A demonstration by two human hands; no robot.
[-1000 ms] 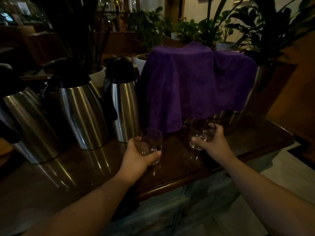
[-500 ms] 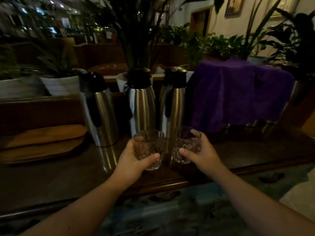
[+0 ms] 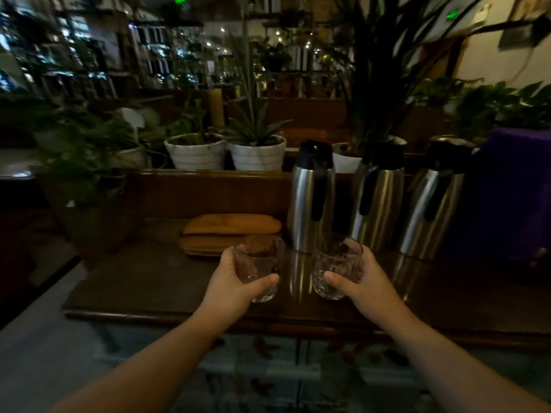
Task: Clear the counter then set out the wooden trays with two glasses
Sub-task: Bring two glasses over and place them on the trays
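— Starting from the biggest thing: what fills the view?
— A dark wooden counter (image 3: 149, 281) runs across it, glossy enough to mirror what stands on it. At the far right a purple cloth (image 3: 512, 198) drapes over something bulky.

— And along the back?
— Three steel thermos jugs (image 3: 311, 198) with black lids and handles stand in a row, left of the cloth. Behind them, past a wooden ledge, sit two white plant pots (image 3: 256, 156).

— Where are the wooden trays (image 3: 231, 231)?
— Stacked flat on the counter, just left of the nearest jug, behind the left glass.

— And the glasses?
— Both are held above the counter's near part, apart from each other. The left hand (image 3: 231, 289) grips the left glass (image 3: 258, 268), thumb across its front. The right hand (image 3: 365, 289) grips the right glass (image 3: 337, 266) likewise. Both glasses look upright and empty.
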